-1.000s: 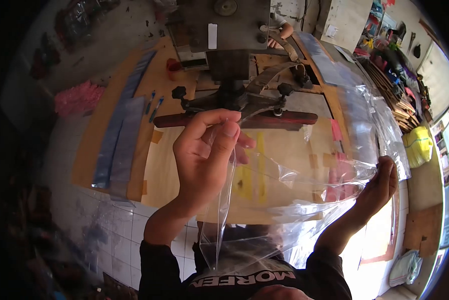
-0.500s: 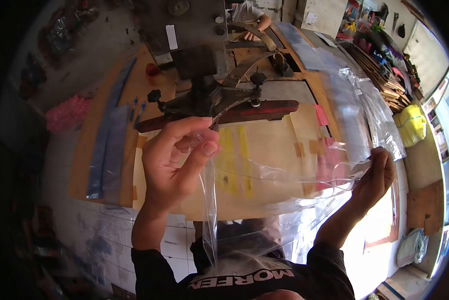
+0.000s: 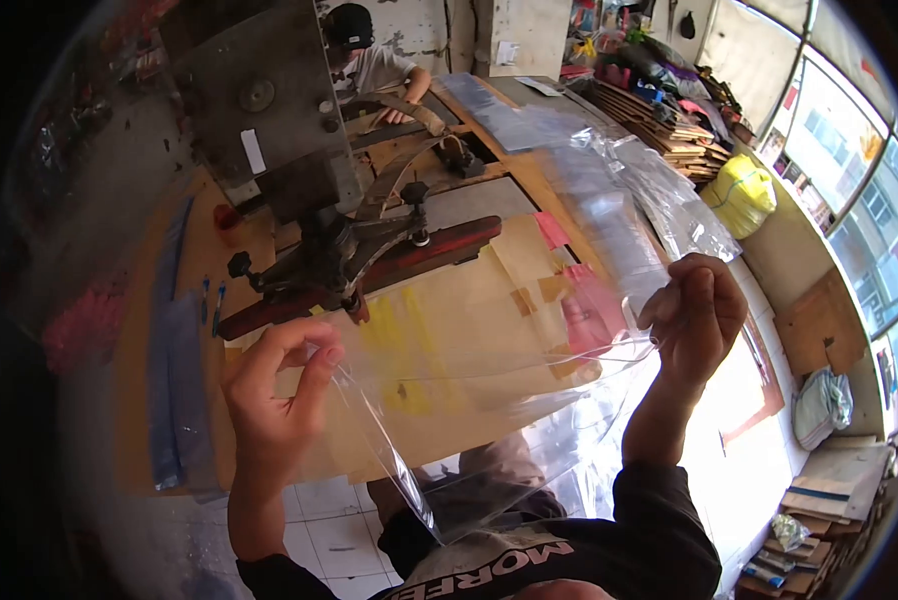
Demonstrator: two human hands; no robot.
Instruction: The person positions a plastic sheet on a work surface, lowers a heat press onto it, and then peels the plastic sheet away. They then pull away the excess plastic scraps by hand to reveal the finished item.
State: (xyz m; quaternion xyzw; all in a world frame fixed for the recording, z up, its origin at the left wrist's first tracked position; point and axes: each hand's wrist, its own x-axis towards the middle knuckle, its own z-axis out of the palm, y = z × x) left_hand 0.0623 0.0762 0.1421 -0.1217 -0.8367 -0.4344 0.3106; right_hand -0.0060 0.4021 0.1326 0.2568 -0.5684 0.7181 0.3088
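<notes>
A clear plastic sheet (image 3: 529,450) hangs stretched between my two hands, over the near edge of the paper-covered table and in front of my lap. My left hand (image 3: 284,390) pinches one upper corner between thumb and fingers. At the other upper corner, my right hand (image 3: 697,312) is closed on the plastic. Just beyond my left hand stands a dark machine head with knobs (image 3: 334,245), and below it lies a long red bar (image 3: 399,270). Brown paper with yellow tape strips (image 3: 399,340) covers the work surface under the sheet.
Stacks of clear plastic sheets (image 3: 589,160) lie along the table's right side. Bluish strips (image 3: 174,380) and blue pens (image 3: 218,305) are at the left. Across the table sits another person (image 3: 379,75). A yellow sack (image 3: 741,195) and cardboard stack (image 3: 659,130) stand at the right.
The sheet's upper edge is now spread tauter between my hands. My left hand sits lower and clear of the red bar. The view has turned to the right.
</notes>
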